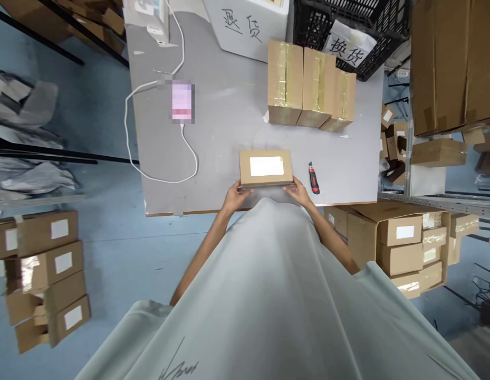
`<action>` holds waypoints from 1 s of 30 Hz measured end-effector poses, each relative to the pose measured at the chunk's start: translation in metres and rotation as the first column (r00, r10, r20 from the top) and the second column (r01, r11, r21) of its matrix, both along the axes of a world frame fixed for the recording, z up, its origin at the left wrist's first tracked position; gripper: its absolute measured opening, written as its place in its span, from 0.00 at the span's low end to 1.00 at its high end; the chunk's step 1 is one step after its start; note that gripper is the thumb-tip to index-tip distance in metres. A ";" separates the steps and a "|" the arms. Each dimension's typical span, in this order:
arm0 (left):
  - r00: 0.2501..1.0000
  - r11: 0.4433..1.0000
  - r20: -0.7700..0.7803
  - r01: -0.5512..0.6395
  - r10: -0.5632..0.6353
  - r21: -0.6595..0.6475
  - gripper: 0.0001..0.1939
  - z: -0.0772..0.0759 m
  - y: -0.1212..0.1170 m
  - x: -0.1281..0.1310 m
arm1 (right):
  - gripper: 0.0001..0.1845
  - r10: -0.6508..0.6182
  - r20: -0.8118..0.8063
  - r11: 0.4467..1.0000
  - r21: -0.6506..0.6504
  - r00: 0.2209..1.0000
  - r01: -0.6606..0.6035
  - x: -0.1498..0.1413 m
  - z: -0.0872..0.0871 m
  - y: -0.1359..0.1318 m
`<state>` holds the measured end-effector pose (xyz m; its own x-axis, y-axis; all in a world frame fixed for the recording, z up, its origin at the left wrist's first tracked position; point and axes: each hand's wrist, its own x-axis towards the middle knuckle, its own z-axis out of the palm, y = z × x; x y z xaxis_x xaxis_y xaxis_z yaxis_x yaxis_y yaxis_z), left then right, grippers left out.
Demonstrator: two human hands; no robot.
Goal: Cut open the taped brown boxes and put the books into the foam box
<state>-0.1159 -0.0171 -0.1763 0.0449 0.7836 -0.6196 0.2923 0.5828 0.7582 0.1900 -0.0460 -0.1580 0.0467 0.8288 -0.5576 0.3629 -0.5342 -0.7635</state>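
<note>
Between my two hands is a small brown cardboard box with a white label on its top face. It is at the near edge of the grey table. My left hand grips the box's near left corner, thumb along the front side. At the near right corner, my right hand grips it in the same way. A red and black utility knife lies on the table just right of my right hand. The underside of the box is hidden.
Three taped cardboard boxes stand in a row at the back right, before a black plastic crate and a white bin. A white cable loops at left to a blurred phone. Stacked boxes flank the table.
</note>
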 end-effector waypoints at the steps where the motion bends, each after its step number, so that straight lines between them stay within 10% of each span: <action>1: 0.999 0.999 -0.043 -0.002 0.003 0.038 0.38 0.001 0.003 -0.002 | 0.47 -0.003 0.044 1.000 0.014 0.999 0.003 0.001 0.003 0.001; 11: 0.967 0.955 -0.253 0.060 0.016 0.291 0.25 0.019 0.032 -0.019 | 0.36 0.038 0.320 0.980 0.173 0.947 -0.098 0.009 0.026 0.021; 23: 0.952 0.952 0.079 -0.300 0.296 0.055 0.26 -0.032 0.022 -0.022 | 0.30 -0.209 0.076 0.977 0.066 0.975 0.204 0.020 -0.024 0.010; 30: 0.984 0.988 0.094 -0.152 0.150 0.014 0.46 -0.053 0.005 -0.019 | 0.47 -0.067 0.053 0.997 -0.044 0.996 0.069 0.024 -0.039 -0.002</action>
